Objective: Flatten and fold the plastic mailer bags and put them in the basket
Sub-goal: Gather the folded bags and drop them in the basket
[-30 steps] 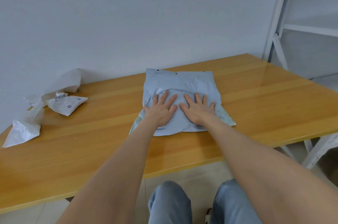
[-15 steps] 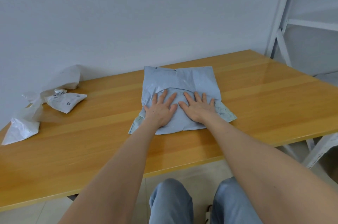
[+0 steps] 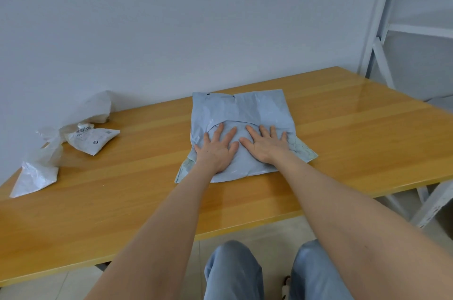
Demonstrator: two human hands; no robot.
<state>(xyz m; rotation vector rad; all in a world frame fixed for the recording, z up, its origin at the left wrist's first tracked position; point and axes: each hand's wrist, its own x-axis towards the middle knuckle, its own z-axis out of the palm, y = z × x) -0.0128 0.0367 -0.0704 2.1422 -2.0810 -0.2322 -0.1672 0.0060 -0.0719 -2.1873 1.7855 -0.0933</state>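
Note:
A pale blue plastic mailer bag (image 3: 257, 108) lies in the middle of the wooden table (image 3: 122, 189), its near part doubled over. My left hand (image 3: 217, 151) and my right hand (image 3: 266, 145) rest flat on that folded part, side by side, fingers spread, palms pressing down. A light green printed layer (image 3: 305, 154) sticks out at the bag's right and left near corners. Several crumpled white mailer bags (image 3: 90, 139) lie at the table's far left. No basket is in view.
A white metal shelf frame (image 3: 382, 37) stands at the right behind the table. The wall runs along the table's far edge. My knees in blue trousers (image 3: 232, 272) show below the near edge.
Both hands stay pressed on the blue bag at almost the same spot. The view has tilted slightly, so the table sits a little lower in the frame.

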